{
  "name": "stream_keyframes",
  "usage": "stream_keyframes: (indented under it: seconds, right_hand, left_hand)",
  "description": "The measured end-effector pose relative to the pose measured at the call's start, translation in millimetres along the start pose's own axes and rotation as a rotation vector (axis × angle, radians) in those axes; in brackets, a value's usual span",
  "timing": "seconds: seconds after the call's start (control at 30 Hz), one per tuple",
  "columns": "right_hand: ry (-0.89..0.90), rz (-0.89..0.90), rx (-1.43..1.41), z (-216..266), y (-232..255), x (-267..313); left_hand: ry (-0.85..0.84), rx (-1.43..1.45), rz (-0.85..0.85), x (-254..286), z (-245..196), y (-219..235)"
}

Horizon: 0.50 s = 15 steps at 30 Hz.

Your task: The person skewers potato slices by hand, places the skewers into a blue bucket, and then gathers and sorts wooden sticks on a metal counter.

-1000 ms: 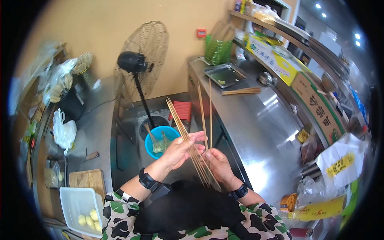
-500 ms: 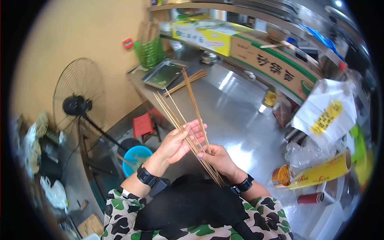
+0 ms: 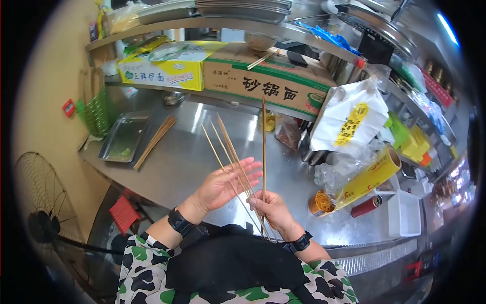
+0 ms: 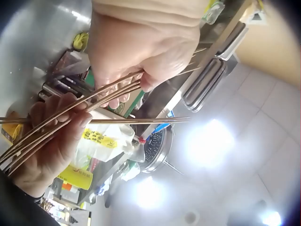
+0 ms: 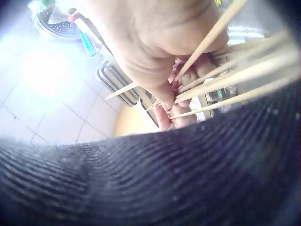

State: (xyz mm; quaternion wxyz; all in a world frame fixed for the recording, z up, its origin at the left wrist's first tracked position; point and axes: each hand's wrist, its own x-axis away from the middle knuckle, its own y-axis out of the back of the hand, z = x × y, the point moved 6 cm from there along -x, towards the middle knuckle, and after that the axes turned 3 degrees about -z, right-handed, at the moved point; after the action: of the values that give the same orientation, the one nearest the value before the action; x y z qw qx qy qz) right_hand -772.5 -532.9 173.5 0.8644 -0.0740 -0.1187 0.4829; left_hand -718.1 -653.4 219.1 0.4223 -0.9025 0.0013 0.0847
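Thin bamboo skewers (image 3: 229, 139) fan out slightly from my left hand (image 3: 215, 190), which pinches them between thumb and fingers. My right hand (image 3: 273, 209) sits just below and to the right, gripping a few more skewers (image 3: 264, 147) that stand nearly upright. Its thumb lies on the lower part of the left hand's skewers. In the left wrist view the right hand (image 4: 54, 146) shows at lower left, the two sets crossing there. Pale skewers (image 5: 216, 84) pass close before the right wrist camera, where a dark ribbed cloth hides the lower half.
On the steel counter (image 3: 192, 157) lie a metal tray (image 3: 129, 129) and a bundle of skewers (image 3: 156, 142). Cardboard boxes (image 3: 268, 81) line the back under a shelf. To the right are an orange tub (image 3: 320, 202) and a yellow roll (image 3: 372, 175). A fan (image 3: 43, 225) stands left.
The view has swung right, from the fan and blue basin to the counter. Both hands keep their skewers. The left hand's skewers are spread wider at the top.
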Motion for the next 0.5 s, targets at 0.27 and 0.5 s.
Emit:
stream_keyframes:
  seconds: [0.27,0.5]
  right_hand:
    - [0.030,-0.172,-0.084,-14,0,-1]
    - [0.038,-0.233,-0.141,-21,2,1]
  left_hand:
    - [0.155,-0.024,0.012,-21,4,27]
    - [0.208,-0.090,-0.011,-32,12,40]
